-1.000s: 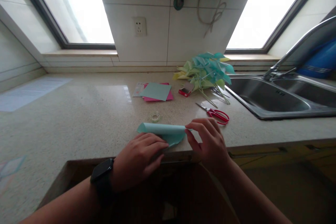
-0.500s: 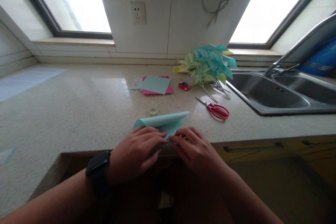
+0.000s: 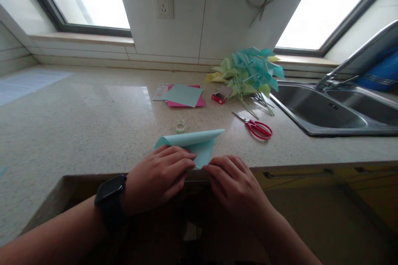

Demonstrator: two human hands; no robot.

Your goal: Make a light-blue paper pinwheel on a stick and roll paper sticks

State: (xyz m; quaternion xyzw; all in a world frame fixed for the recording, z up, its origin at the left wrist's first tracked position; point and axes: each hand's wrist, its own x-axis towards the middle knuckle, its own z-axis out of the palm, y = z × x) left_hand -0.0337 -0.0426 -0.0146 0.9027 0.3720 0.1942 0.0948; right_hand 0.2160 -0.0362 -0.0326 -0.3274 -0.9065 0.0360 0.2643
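A light blue sheet of paper (image 3: 202, 149) lies at the counter's front edge, its far side curled over into a loose roll. My left hand (image 3: 163, 169), with a dark watch on the wrist, holds the paper's left part down, fingers together across it. My right hand (image 3: 231, 178) pinches the near corner at the counter edge; its fingertips are bent and partly hidden. A roll of clear tape (image 3: 180, 127) sits just beyond the paper. Red-handled scissors (image 3: 258, 128) lie to the right, blades pointing left.
Pink and pale blue paper sheets (image 3: 184, 95) are stacked farther back, beside a small red box (image 3: 219, 97). Blue, green and yellow paper pinwheels (image 3: 251, 68) on sticks lie by the wall. A steel sink (image 3: 311, 107) is at right, a printed sheet (image 3: 27, 83) at far left.
My right hand has moved slightly down along the paper's near corner, and more of the sheet shows between the hands. The view has shifted a little.
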